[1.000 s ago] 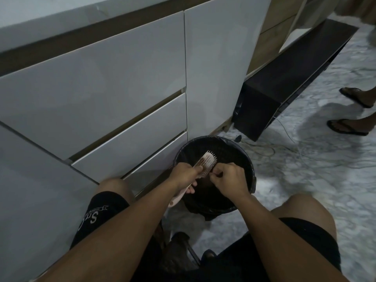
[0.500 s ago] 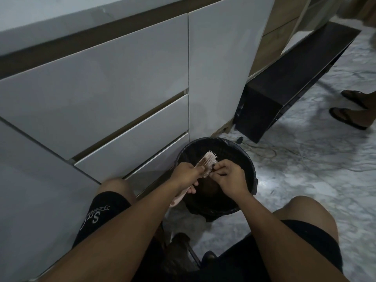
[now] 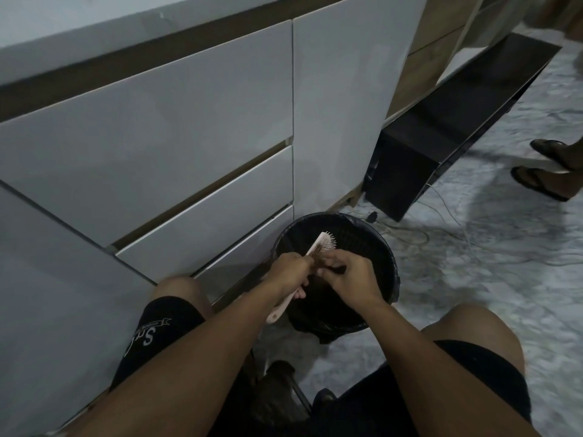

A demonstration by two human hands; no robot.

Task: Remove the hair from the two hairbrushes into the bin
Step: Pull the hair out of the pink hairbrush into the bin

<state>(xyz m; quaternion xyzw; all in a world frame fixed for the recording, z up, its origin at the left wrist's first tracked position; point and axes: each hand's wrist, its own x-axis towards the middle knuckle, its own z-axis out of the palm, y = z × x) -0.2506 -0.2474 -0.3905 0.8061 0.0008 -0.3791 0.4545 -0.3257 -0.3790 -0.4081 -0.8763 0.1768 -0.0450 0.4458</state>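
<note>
A pale pink hairbrush [image 3: 325, 246] is held over the black bin [image 3: 386, 247], bristles facing right. My left hand [image 3: 288, 271] grips the brush around its handle, whose end sticks out below my wrist. My right hand [image 3: 347, 279] is against the lower bristles, fingers curled and pinching at a dark clump of hair [image 3: 321, 264] between the two hands. The bin has a black liner and stands on the floor between my knees. A second dark brush-like object [image 3: 280, 383] lies on the floor near my legs, its shape unclear.
White glossy drawers and a cabinet door [image 3: 189, 137] rise close on the left. A black low shelf [image 3: 441, 137] runs back right, with cables [image 3: 441, 244] on the marble floor. Another person's sandalled feet [image 3: 545, 175] stand at the right edge.
My right hand has shifted left and down along the bristles, closer to my left hand. The other person's feet have moved slightly.
</note>
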